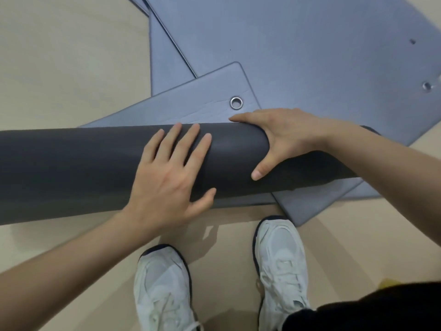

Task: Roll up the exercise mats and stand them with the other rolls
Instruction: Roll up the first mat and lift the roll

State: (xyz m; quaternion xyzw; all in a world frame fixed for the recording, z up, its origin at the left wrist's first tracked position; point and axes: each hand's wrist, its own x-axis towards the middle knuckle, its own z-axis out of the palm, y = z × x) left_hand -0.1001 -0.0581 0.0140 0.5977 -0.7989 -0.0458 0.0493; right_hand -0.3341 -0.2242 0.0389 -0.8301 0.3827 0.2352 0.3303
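Lying crosswise on the floor point(59, 56), a dark grey rolled mat point(71, 168) is seen running from the left edge of the view to beneath the right forearm. Its right-hand part is carried by a blue-grey flat mat point(191, 103), just short of that mat's far corner, where a metal eyelet point(236, 102) is set; the near corner of the same flat mat is seen beyond the roll on the side of the shoes. The left hand point(171, 173) is laid flat on top of the roll, its fingers point(188, 139) straight and spread wide, nothing being clasped. The right hand point(286, 137) is wrapped over the roll a little further right: its fingers point(243, 118) are curled down the far side, just beside the eyelet, and the thumb point(262, 168) is pressed against the near side, so the roll is gripped. A larger flat mat point(286, 44) with a second eyelet point(427, 86) is spread behind, partly overlapped by the first. Two white shoes point(281, 259) are planted on the floor just near of the roll.
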